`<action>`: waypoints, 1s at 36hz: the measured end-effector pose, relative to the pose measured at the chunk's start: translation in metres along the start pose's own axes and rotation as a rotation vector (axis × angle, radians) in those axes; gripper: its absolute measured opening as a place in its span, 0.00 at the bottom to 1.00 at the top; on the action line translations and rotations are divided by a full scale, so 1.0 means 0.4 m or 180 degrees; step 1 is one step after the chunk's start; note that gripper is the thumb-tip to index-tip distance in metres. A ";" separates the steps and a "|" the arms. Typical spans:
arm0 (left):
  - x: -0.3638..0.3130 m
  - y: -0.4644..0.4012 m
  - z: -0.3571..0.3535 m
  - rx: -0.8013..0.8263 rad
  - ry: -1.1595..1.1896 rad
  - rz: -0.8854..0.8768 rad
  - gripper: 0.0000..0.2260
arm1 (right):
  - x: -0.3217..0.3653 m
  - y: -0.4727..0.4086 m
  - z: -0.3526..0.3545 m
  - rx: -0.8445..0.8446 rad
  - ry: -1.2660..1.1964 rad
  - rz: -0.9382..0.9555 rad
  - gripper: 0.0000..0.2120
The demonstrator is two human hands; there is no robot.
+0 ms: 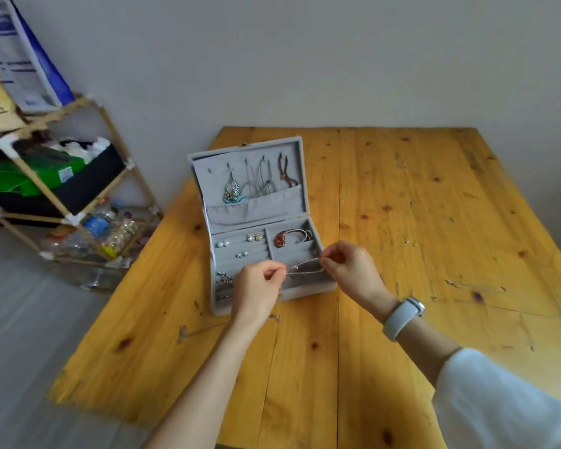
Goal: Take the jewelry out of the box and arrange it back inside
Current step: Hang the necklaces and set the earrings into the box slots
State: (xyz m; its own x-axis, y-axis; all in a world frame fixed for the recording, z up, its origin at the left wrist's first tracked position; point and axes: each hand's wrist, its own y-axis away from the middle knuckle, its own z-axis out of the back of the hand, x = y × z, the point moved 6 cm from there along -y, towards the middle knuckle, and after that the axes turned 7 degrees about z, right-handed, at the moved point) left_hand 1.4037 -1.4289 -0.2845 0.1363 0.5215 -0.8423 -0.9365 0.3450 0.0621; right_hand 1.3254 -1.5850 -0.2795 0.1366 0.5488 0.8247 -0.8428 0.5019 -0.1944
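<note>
Wood table [402, 222], cluttered shelf [62, 189] w/ bottles [101, 222]

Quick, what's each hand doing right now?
Left hand: pinching one end of the thin silver chain.
Right hand: pinching the chain's other end, above the open grey velvet jewelry box.

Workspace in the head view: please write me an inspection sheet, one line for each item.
Surface: wooden table, scratched.
Job's things: grey jewelry box open; necklaces hang in its lid; earrings and red bracelet in compartments.
Clutter: a small metal piece lies on the table near the box.
Grippers: left hand and right hand pinch a thin silver chain over the box.
Cables: nothing seen.
Surroundings: wooden shelf with bottles, white wall.
</note>
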 end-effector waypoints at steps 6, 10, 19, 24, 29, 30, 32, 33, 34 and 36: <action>-0.019 -0.019 -0.022 -0.0215 -0.1215 -0.0511 0.07 | -0.010 -0.011 -0.015 0.0098 0.0619 0.0095 0.05; -0.027 -0.019 -0.047 -0.0166 -0.1921 -0.0845 0.09 | -0.028 -0.007 -0.026 0.0260 0.1044 0.0160 0.08; 0.009 0.059 0.018 -0.0945 -0.1192 -0.1131 0.11 | 0.032 0.069 -0.016 -0.0109 0.0970 0.1039 0.07; 0.121 0.150 0.112 -0.1510 -0.1191 -0.0767 0.11 | 0.050 0.166 -0.100 0.0391 0.0864 0.1227 0.08; 0.229 0.166 0.176 -0.1402 -0.1787 -0.0096 0.15 | 0.037 0.193 -0.169 0.0481 0.0904 0.1015 0.10; 0.243 0.160 0.182 -0.1298 -0.1833 0.0004 0.16 | 0.033 0.195 -0.173 0.0445 0.0928 0.0975 0.11; 0.273 0.152 0.189 -0.1055 -0.1827 0.0223 0.16 | 0.027 0.201 -0.178 0.0371 0.0920 0.0918 0.11; 0.281 0.150 0.190 -0.0987 -0.1770 0.0264 0.15 | 0.025 0.203 -0.179 0.0355 0.0902 0.0894 0.11; 0.283 0.149 0.191 -0.0967 -0.1691 0.0262 0.13 | 0.024 0.204 -0.178 0.0340 0.0877 0.0890 0.11; 0.271 0.152 0.192 -0.1009 -0.1582 0.0249 0.08 | 0.024 0.206 -0.176 0.0311 0.0816 0.0937 0.10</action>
State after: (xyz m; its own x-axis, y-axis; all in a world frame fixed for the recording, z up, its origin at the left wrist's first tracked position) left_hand 1.3861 -1.2915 -0.3310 0.1261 0.8652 -0.4853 -0.9903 0.0806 -0.1134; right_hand 1.2938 -1.4914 -0.3249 -0.0031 0.8149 0.5796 -0.9092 0.2391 -0.3410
